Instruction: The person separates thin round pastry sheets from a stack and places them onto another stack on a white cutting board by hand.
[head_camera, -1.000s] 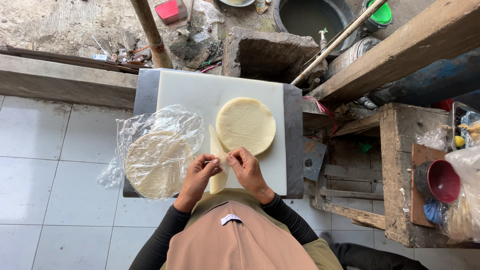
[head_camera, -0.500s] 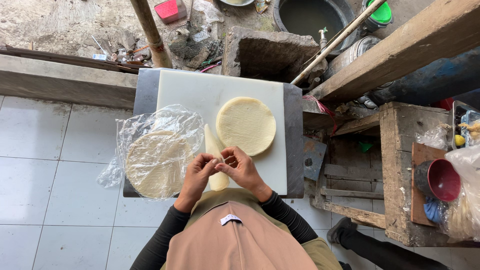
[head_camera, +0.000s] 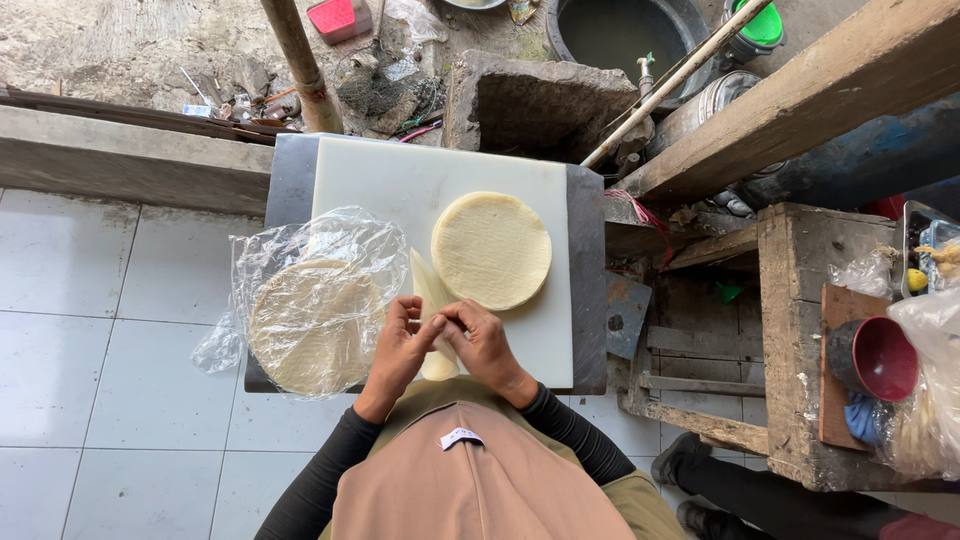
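Note:
A white cutting board (head_camera: 400, 190) lies on a small grey table. On it rests a round stack of pale thin wrappers (head_camera: 491, 249). To its left a clear plastic bag (head_camera: 310, 300) holds more round wrappers. Between them lies a folded pale wrapper (head_camera: 430, 290), long and pointed. My left hand (head_camera: 398, 348) and my right hand (head_camera: 482, 340) meet over its near end, fingers pinching it. My black sleeves and tan garment fill the bottom.
A wooden pole (head_camera: 300, 65) stands behind the table. A dark basin of water (head_camera: 625, 35) and a concrete block (head_camera: 540, 100) are beyond. At the right, a wooden stand (head_camera: 800, 330) bears a red bowl (head_camera: 880, 358) and plastic bags. White floor tiles lie left.
Both hands have stayed on the folded wrapper, with the fingers shifting slightly along its near end. The stack and the bag have not moved.

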